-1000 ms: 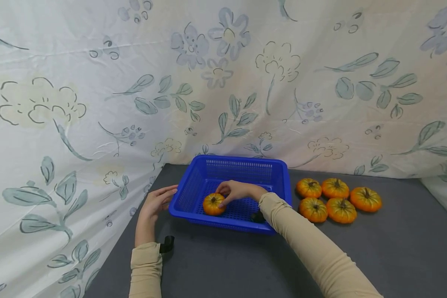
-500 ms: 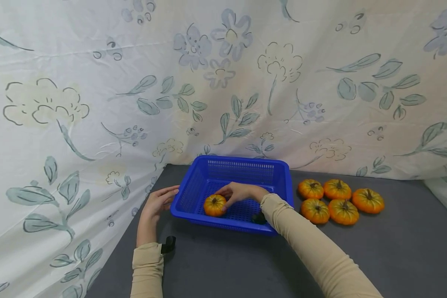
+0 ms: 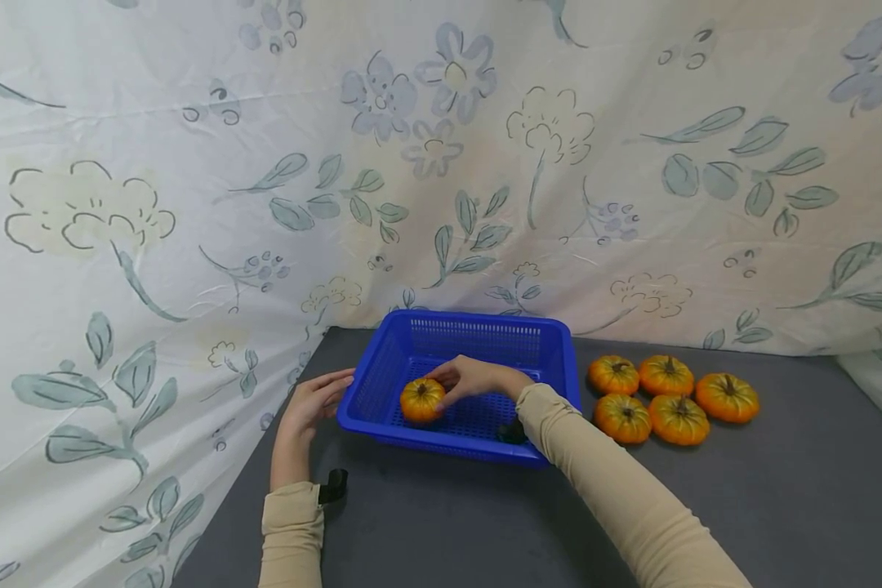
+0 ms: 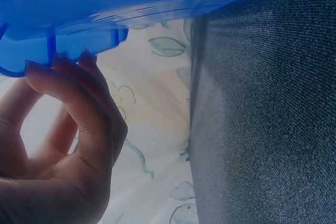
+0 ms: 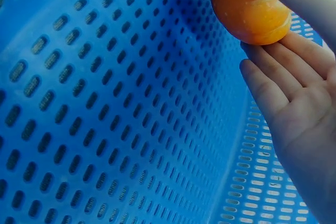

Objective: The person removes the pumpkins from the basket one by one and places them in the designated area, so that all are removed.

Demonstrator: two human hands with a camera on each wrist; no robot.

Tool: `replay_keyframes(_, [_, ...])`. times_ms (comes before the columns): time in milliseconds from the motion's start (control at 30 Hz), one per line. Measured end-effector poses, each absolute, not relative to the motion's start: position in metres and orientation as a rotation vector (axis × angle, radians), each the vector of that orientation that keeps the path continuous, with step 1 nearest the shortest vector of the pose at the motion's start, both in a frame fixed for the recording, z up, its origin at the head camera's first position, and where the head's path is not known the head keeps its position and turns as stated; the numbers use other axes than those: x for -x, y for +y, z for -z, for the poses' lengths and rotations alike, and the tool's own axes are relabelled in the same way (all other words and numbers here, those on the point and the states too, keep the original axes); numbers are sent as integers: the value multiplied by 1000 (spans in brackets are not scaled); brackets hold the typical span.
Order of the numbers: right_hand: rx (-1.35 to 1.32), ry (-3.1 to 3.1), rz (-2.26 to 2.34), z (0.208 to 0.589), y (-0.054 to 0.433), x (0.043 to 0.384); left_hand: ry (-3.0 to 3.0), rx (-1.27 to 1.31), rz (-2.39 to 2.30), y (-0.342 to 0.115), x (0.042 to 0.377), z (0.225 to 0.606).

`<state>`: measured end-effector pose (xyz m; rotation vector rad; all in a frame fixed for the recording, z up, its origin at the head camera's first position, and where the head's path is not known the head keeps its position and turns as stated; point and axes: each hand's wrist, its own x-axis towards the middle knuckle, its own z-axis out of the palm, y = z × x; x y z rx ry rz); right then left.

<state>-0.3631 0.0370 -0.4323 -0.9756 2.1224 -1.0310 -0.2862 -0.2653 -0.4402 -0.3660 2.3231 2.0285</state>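
A small orange pumpkin (image 3: 421, 400) is in the left part of a blue plastic basket (image 3: 441, 442) with slotted walls. My right hand (image 3: 478, 379) reaches in from the right and pinches the pumpkin between thumb and fingers. In the right wrist view the pumpkin (image 5: 249, 9) sits at the fingertips, over the slotted basket floor (image 5: 105, 119). My left hand (image 3: 314, 406) is at the basket's left end. Seen from the left wrist, bent fingers (image 4: 86, 108) hold the basket rim (image 4: 31, 69) from below.
Several more orange pumpkins (image 3: 661, 375) stand in a cluster on the dark grey table (image 3: 441, 523), right of the basket. Behind and to the left hangs a floral cloth (image 3: 441, 204). Dark straps (image 3: 333, 486) are on both wrists.
The pumpkin in my right hand has risen slightly within the basket. My left hand keeps its place at the rim. The head view has shifted a little.
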Motion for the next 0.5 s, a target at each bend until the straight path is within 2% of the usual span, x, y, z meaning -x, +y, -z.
replay_keyframes(500, [998,2147,1180,420,53,356,2354,357,-2020,-265,285,441])
